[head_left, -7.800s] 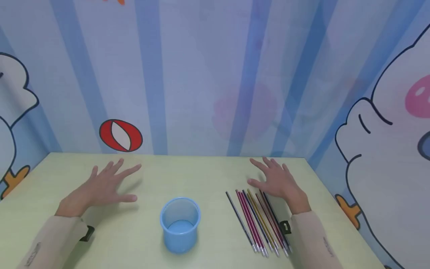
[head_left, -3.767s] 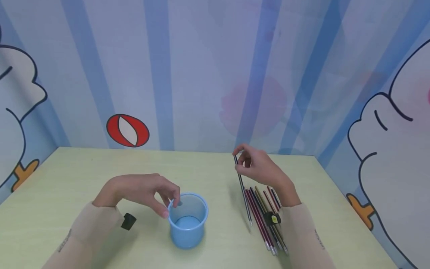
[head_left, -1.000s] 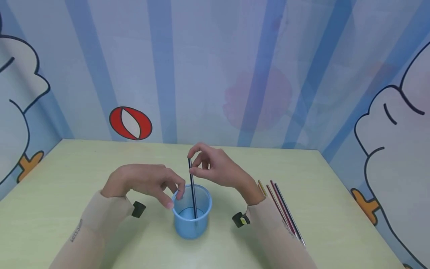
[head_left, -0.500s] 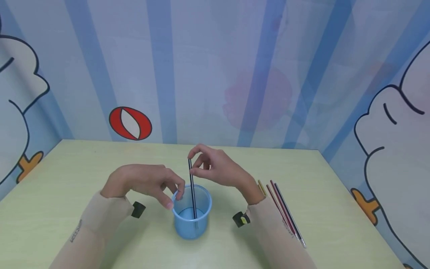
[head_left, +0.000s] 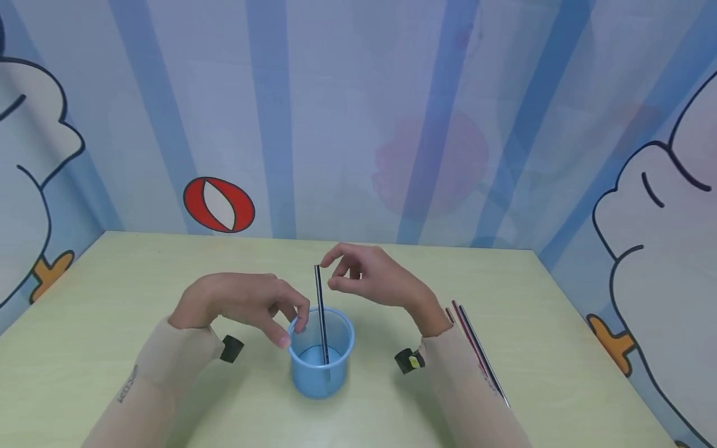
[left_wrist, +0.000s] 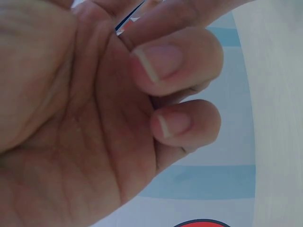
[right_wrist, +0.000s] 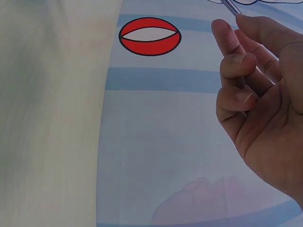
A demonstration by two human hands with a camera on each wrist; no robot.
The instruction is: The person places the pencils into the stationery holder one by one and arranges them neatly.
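Note:
A blue plastic cup (head_left: 319,381) stands on the table. My left hand (head_left: 241,303) grips its left rim, thumb outside and fingers over the inside; the left wrist view shows only the palm and curled fingers, with the cup hidden. A dark striped pencil (head_left: 321,311) leans nearly upright in the cup, its top well above the rim. Just right of that top is my right hand (head_left: 378,277), thumb and forefinger parted and nothing held between them. The right wrist view shows the pencil's end (right_wrist: 231,6) beside the fingertips.
Several more pencils (head_left: 476,339) lie on the pale yellow table (head_left: 252,410) at the right, partly hidden behind my right sleeve (head_left: 465,379). A blue striped backdrop (head_left: 347,124) with cartoon prints rises behind the table's far edge.
My right hand took one pencil from the row, carried it left into the cup, then let go and drew slightly right. My left hand came to the cup rim and stays there.

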